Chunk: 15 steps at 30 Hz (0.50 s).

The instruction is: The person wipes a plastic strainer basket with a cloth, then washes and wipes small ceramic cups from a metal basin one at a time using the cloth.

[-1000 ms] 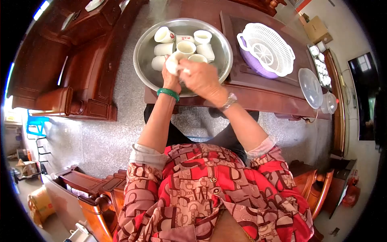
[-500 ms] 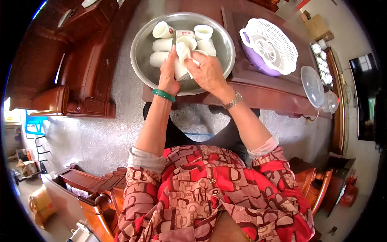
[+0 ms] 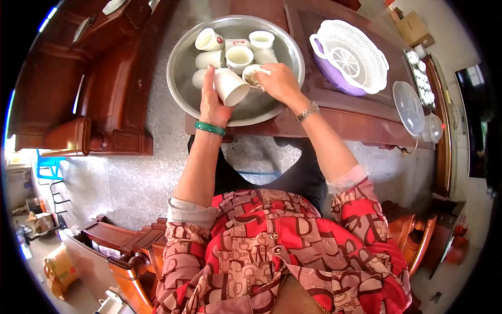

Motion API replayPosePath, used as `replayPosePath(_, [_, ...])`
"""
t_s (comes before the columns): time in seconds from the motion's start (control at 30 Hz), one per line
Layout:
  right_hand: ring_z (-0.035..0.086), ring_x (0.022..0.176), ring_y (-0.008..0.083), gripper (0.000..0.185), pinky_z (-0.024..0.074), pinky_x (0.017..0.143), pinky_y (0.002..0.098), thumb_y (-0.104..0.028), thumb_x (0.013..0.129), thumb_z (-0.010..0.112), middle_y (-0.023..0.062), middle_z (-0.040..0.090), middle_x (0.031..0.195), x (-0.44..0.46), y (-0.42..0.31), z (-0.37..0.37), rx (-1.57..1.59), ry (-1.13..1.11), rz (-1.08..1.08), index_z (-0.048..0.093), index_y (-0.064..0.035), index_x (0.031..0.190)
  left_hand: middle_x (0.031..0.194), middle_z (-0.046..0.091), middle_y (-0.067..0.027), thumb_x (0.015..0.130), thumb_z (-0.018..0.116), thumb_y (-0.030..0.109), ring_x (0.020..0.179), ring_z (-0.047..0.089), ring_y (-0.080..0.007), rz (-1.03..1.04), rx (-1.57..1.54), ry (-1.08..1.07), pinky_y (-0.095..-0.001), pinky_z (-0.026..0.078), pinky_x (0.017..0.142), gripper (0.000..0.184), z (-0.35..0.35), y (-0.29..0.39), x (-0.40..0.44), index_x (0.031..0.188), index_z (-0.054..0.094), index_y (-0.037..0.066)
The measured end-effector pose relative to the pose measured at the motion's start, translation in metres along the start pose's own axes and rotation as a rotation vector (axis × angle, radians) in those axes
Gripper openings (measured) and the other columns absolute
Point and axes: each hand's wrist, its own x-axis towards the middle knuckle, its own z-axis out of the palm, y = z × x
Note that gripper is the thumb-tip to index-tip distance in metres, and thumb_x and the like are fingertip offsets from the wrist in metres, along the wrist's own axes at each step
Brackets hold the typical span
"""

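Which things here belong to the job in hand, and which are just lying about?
Job in hand:
cup, in the left hand
cloth, in the right hand
basin
other cups, in the basin

Apparently lying about:
colander, untouched, though it may serve
lid
box
stool

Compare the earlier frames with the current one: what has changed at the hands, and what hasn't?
The right hand has drawn to the right with the white cloth, exposing more of the tilted cup in the left hand. Neither hand has visibly let go. The other cups stay in the metal basin, and the white colander remains beside it.
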Motion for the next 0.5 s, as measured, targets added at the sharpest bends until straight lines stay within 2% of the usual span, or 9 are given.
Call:
replayPosePath(0.07, [0.062,0.073,0.0354,0.025,0.0487,0.064,0.0418,-0.030,0.079,0.056,0.0193,0.063,0.077,-0.009,-0.010,-0.004,0.344,0.138,0.007,0.066,-0.0073,0.081,0.103,0.061,-0.0068,0.085,0.056,0.049,0.094,0.059,-0.0217,0.085,0.058,0.052,-0.0399,0.049,0.084,0.047,0.003,-0.008,0.003,0.112,0.053,0.010])
replayPosePath(0.1, [0.061,0.071,0.0357,0.023,0.0482,0.063,0.0431,-0.029,0.080,0.054,0.0191,0.062,0.073,-0.017,-0.030,-0.015,0.425,0.096,0.002,0.065,-0.0085,0.081,0.106,0.061,-0.0067,0.087,0.054,0.048,0.097,0.059,-0.0213,0.100,0.093,0.036,-0.0384,0.048,0.087,0.047,0.003,-0.010,0.005,0.115,0.053,0.011])
replayPosePath(0.13, [0.061,0.071,0.0357,0.023,0.0482,0.063,0.0431,-0.029,0.080,0.054,0.0191,0.062,0.073,-0.025,-0.047,-0.021,0.426,0.099,0.006,0.065,-0.0085,0.081,0.106,0.061,-0.0067,0.087,0.054,0.048,0.097,0.059,-0.0213,0.096,0.096,0.035,-0.0384,0.048,0.087,0.047,0.001,-0.011,0.006,0.115,0.053,0.011])
replayPosePath(0.2, [0.061,0.068,0.0351,0.022,0.0480,0.061,0.0435,-0.029,0.080,0.053,0.0172,0.061,0.069,-0.037,-0.070,-0.026,0.220,0.224,-0.197,0.063,-0.0099,0.081,0.111,0.060,-0.0071,0.089,0.052,0.045,0.100,0.058,-0.0210,0.107,0.191,-0.064,-0.0365,0.048,0.088,0.045,-0.002,-0.011,0.009,0.119,0.052,0.011])
replayPosePath(0.27, [0.061,0.066,0.0345,0.018,0.0476,0.059,0.0439,-0.027,0.080,0.053,0.0154,0.061,0.067,-0.036,-0.072,-0.021,0.161,0.230,-0.225,0.062,-0.0113,0.081,0.115,0.059,-0.0073,0.091,0.049,0.043,0.103,0.057,-0.0205,0.091,0.142,-0.139,-0.0351,0.047,0.089,0.044,-0.007,-0.012,0.009,0.121,0.050,0.011])
replayPosePath(0.33, [0.060,0.066,0.0346,0.020,0.0480,0.059,0.0434,-0.029,0.078,0.054,0.0169,0.061,0.068,-0.024,-0.069,-0.022,0.141,0.179,-0.155,0.062,-0.0115,0.083,0.115,0.059,-0.0076,0.092,0.048,0.042,0.105,0.056,-0.0202,0.105,0.096,-0.140,-0.0351,0.047,0.089,0.044,0.002,-0.008,-0.003,0.121,0.050,0.009])
replayPosePath(0.37, [0.060,0.065,0.0340,0.025,0.0472,0.058,0.0419,-0.031,0.077,0.055,0.0194,0.060,0.067,-0.012,-0.062,-0.021,0.246,0.071,-0.015,0.062,-0.0067,0.081,0.114,0.059,-0.0079,0.092,0.047,0.042,0.105,0.057,-0.0206,0.130,0.123,-0.122,-0.0357,0.047,0.089,0.045,0.010,-0.007,-0.009,0.122,0.049,0.008])
replayPosePath(0.4, [0.060,0.065,0.0340,0.025,0.0472,0.058,0.0419,-0.031,0.077,0.055,0.0194,0.060,0.067,-0.004,-0.047,-0.014,0.248,0.073,-0.016,0.062,-0.0067,0.081,0.114,0.059,-0.0079,0.092,0.047,0.042,0.105,0.057,-0.0206,0.132,0.126,-0.123,-0.0357,0.047,0.089,0.045,0.007,-0.007,-0.008,0.122,0.049,0.008])
replayPosePath(0.5, [0.060,0.064,0.0322,0.034,0.0452,0.059,0.0383,-0.030,0.078,0.054,0.0230,0.058,0.068,-0.002,-0.026,-0.004,0.491,-0.052,-0.027,0.061,0.0030,0.080,0.113,0.059,-0.0077,0.091,0.047,0.044,0.101,0.058,-0.0205,0.117,0.060,-0.185,-0.0353,0.048,0.088,0.048,0.002,-0.007,-0.005,0.121,0.050,0.007])
